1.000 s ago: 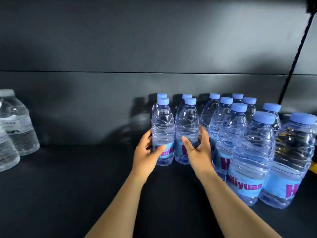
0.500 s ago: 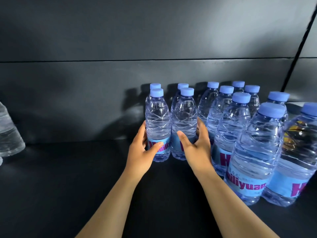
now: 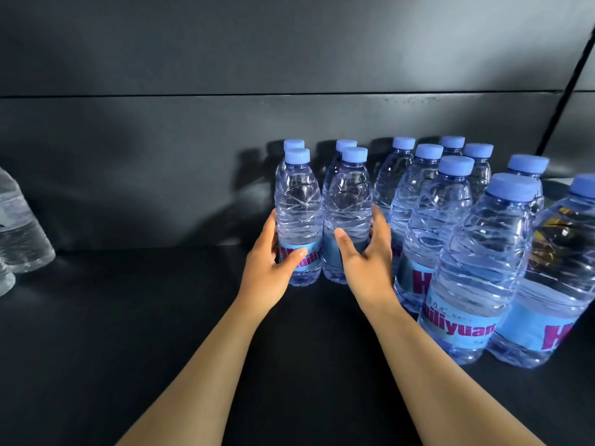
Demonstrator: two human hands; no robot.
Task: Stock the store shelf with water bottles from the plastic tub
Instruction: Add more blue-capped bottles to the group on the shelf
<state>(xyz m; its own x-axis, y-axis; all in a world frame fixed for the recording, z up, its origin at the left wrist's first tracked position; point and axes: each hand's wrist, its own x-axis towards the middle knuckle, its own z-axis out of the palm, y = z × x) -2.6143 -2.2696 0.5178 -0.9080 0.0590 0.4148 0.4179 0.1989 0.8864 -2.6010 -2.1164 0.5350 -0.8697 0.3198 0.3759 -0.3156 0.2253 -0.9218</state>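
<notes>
Two rear bottles (image 3: 293, 145) show little more than their caps behind the front pair. The left hand (image 3: 269, 278) and right hand (image 3: 367, 268) cover part of the labels, leaving the lettering unreadable there. The rightmost bottle (image 3: 560, 284) is cut by the frame's edge, as is a clear bottle (image 3: 19, 226) at far left.

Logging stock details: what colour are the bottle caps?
Light blue caps, clearest in the head view.

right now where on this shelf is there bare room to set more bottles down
Bare shelf runs between the clear bottles at far left and the left hand, plus the front strip beside both forearms. Right of the right hand it is crowded with blue-capped bottles.
</notes>
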